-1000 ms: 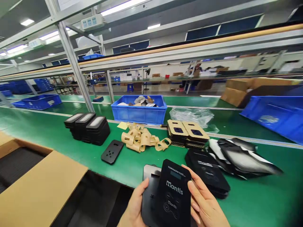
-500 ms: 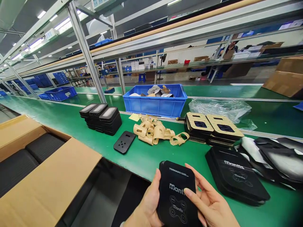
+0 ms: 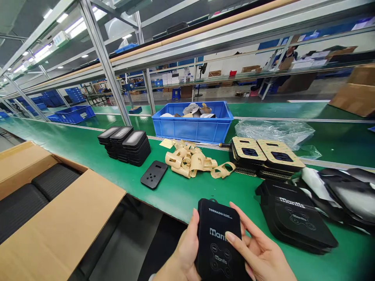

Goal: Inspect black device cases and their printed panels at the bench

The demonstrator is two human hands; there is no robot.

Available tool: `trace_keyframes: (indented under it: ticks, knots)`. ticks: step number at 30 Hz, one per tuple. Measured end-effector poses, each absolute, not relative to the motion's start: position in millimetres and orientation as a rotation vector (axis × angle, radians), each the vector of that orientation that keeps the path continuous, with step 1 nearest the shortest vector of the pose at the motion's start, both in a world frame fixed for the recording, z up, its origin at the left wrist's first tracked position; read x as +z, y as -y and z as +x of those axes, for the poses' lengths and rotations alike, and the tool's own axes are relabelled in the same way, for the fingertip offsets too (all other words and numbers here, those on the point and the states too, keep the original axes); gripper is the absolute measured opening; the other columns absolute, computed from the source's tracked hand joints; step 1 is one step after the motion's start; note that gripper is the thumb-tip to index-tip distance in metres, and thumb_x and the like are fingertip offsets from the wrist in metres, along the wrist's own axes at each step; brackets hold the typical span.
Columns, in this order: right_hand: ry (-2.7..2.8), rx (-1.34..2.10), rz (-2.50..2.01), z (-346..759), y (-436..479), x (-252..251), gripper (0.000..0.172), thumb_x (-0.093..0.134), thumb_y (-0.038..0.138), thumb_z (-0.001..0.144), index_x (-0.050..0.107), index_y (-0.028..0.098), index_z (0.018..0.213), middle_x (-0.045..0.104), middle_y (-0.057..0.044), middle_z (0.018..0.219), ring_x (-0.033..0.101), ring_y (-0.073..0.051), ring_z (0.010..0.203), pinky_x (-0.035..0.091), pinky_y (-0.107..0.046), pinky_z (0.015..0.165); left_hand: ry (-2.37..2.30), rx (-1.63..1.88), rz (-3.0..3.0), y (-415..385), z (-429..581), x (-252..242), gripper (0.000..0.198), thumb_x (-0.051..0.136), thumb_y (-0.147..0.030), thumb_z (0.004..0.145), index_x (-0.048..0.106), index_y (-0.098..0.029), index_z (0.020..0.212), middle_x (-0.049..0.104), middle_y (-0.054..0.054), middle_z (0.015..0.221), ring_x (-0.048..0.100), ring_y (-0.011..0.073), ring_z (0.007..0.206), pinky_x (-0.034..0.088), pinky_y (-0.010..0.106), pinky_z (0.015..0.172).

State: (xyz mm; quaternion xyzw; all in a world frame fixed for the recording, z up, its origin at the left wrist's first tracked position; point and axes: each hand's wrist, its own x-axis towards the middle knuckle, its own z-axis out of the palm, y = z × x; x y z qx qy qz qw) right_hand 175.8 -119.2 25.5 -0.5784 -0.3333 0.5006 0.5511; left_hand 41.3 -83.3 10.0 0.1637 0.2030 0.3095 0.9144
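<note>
Between my two hands is a black rectangular panel (image 3: 218, 222) with rounded corners, printed "TORNADO" and "Mantis". My left hand (image 3: 184, 249) grips its left edge, the thumb along the side. My right hand (image 3: 259, 249) holds the right edge, its thumb lying on the printed front. To the right, a stack of matching black printed panels (image 3: 295, 218) rests on the green bench (image 3: 172, 199). A single black plate (image 3: 154, 175) with a slot and star-shaped holes lies ahead on the left. Curled beige backing pieces (image 3: 196, 164) are heaped beside it.
Stacks of black parts (image 3: 136, 150) stand at left; stacks with beige-backed tops (image 3: 278, 154) at right. Behind are a blue bin (image 3: 190, 128) of scraps and clear plastic film (image 3: 272, 132). An open cardboard box (image 3: 84, 207) sits at left, a black-and-white bundle (image 3: 345, 195) at far right.
The view has shifted slightly. Both hands keep the same grip on the black panel, with the right thumb moved a little left across its front.
</note>
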Motion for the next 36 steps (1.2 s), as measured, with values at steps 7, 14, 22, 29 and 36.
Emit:
trace_keyframes:
  ticks: [7, 14, 22, 29, 36]
  knots:
    - [0.893, 1.064, -1.415, 176.0, 120.8, 25.6, 0.073, 0.072, 0.053, 0.079, 0.047, 0.031, 0.145, 0.043, 0.002, 0.079, 0.028, -0.006, 0.047, 0.021, -0.017, 0.033, -0.664, 0.796, 0.44, 83.3, 37.3, 20.0, 0.066, 0.04, -0.058, 0.095, 0.061, -0.006, 0.129, 0.071, 0.021, 0.12, 0.06, 0.0351, 0.122, 0.036, 0.052, 0.111]
    - [1.088, 0.844, -1.413, 178.2, 117.6, 13.4, 0.063, 0.067, 0.049, 0.086, 0.05, 0.031, 0.144, 0.039, 0.002, 0.08, 0.044, -0.013, 0.068, 0.047, -0.022, 0.062, -0.95, 1.08, 1.055, 80.7, 32.9, 18.2, 0.051, 0.043, -0.044, 0.099, 0.038, -0.031, 0.148, 0.031, -0.004, 0.161, 0.021, 0.0162, 0.15, 0.016, 0.03, 0.123]
    - [1.224, 0.761, -1.444, 183.1, 118.7, 2.2, 0.069, 0.066, 0.051, 0.086, 0.045, 0.027, 0.147, 0.044, 0.001, 0.081, 0.044, -0.015, 0.066, 0.043, -0.022, 0.057, -0.988, 1.004, 1.361, 82.4, 29.7, 26.3, 0.069, 0.06, -0.038, 0.091, 0.031, -0.023, 0.152, 0.064, 0.007, 0.135, 0.059, 0.027, 0.12, 0.043, 0.038, 0.105]
    - [1.249, 0.758, -1.484, 179.1, 120.5, 8.4, 0.07, 0.063, 0.053, 0.087, 0.041, 0.03, 0.15, 0.039, 0.002, 0.078, 0.04, -0.014, 0.06, 0.043, -0.023, 0.054, -0.945, 1.035, 1.305, 84.0, 30.9, 23.4, 0.068, 0.06, -0.032, 0.091, 0.03, -0.024, 0.152, 0.067, 0.006, 0.129, 0.061, 0.0241, 0.116, 0.045, 0.035, 0.103]
    - [0.929, 1.091, -1.461, 192.1, 126.8, 13.9, 0.062, 0.052, 0.062, 0.09, 0.052, 0.028, 0.142, 0.046, 0.003, 0.074, 0.036, -0.01, 0.051, 0.037, -0.022, 0.043, -0.843, 1.084, 0.957, 75.4, 26.5, 18.8, 0.072, 0.067, -0.037, 0.087, 0.033, -0.026, 0.15, 0.048, 0.009, 0.151, 0.047, 0.0296, 0.136, 0.031, 0.044, 0.117]
